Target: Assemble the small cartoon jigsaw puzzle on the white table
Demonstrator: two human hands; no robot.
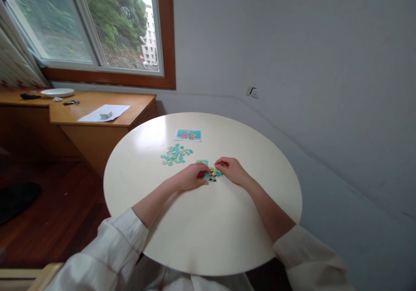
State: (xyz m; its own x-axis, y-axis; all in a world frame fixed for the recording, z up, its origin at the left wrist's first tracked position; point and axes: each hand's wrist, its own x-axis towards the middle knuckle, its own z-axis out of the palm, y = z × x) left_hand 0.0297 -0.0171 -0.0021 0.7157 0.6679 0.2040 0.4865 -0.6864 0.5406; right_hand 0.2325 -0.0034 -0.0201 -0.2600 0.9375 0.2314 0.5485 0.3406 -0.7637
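Note:
A partly joined jigsaw puzzle (212,176) with a yellow cartoon figure lies flat on the round white table (208,221). My left hand (193,176) covers its left side, thumb and fingers curved round that edge and holding it. Over the upper right edge, my right hand (230,169) is closed, its fingertips pinched together against the puzzle. Whatever those fingertips hold is too small to make out. A teal strip of puzzle (202,161) shows just beyond my left fingers. Loose teal puzzle pieces (176,154) lie in a heap farther left.
Behind the heap lies a picture card (188,135) with pink and yellow cartoon figures. At the left, a wooden desk (139,105) bears a paper sheet (117,111) with a small white box (105,114), and a white plate (57,92). A wall stands close on the right.

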